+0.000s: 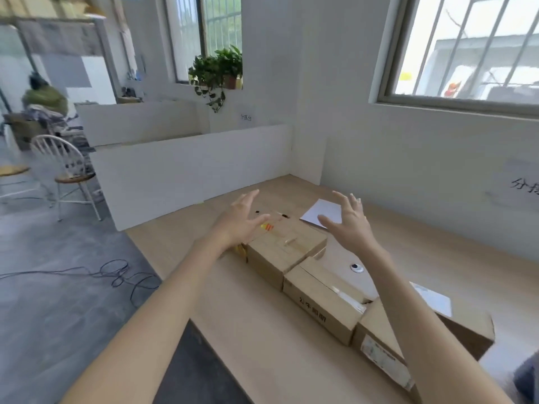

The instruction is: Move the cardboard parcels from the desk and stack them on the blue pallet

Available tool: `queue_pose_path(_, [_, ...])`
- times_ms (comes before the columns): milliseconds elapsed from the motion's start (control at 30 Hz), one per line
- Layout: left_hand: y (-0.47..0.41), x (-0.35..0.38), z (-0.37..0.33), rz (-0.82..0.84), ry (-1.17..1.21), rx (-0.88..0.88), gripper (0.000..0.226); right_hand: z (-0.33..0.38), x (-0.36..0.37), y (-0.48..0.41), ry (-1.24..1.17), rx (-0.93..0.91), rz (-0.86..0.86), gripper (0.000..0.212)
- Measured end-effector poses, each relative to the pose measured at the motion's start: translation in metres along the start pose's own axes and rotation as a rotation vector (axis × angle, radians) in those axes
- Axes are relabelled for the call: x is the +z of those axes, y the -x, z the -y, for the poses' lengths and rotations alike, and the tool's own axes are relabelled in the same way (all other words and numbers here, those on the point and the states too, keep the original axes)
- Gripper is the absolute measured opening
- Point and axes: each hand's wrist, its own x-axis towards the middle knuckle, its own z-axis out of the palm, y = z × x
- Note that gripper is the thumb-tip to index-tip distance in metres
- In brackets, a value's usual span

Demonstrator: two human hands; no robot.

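Three parcels [320,290] line the desk [248,316] beside white paper [323,212]; left hand [239,221] and right hand [350,221] hover, grip released.

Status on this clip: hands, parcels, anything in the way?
Left hand and right hand open, empty, spread over far parcel. Three cardboard parcels in a row on desk, none lifted. Pallet not in view. White paper beside far parcel, no obstruction.

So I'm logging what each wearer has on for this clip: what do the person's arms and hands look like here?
Both forearms are bare as far as the frame shows, with no sleeves, gloves or watch in view. The left hand carries nothing on its fingers that I can make out. The right hand shows pale fingernails; blur hides any ring.
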Motion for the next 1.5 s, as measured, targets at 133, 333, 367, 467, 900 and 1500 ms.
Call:
queue_pose_path(133, [-0.033, -0.01, 0.05, 0.002, -0.038, -0.045, 0.074, 0.028, 0.052, -0.051, -0.028, -0.037, 0.04, 0.07])
queue_pose_path(333, [-0.114, -0.029, 0.123, 0.043, -0.066, -0.064, 0.072, 0.054, 0.134, -0.138, -0.063, -0.007, 0.072, 0.071])
queue_pose_path(367, [-0.128, -0.031, 0.134, 0.053, -0.069, -0.069, 0.071, 0.057, 0.147, -0.152, -0.06, 0.005, 0.084, 0.072])
queue_pose_path(467, [-0.165, -0.033, 0.166, 0.083, -0.059, -0.08, 0.07, 0.064, 0.184, -0.19, -0.046, 0.021, 0.11, 0.072])
queue_pose_path(900, [-0.274, 0.048, 0.265, 0.361, -0.049, -0.002, 0.07, 0.032, 0.303, -0.251, 0.167, 0.199, 0.251, 0.078])
queue_pose_path(1500, [-0.326, 0.206, 0.37, 0.878, -0.067, 0.155, 0.116, 0.003, 0.425, -0.231, 0.458, 0.48, 0.43, 0.094])
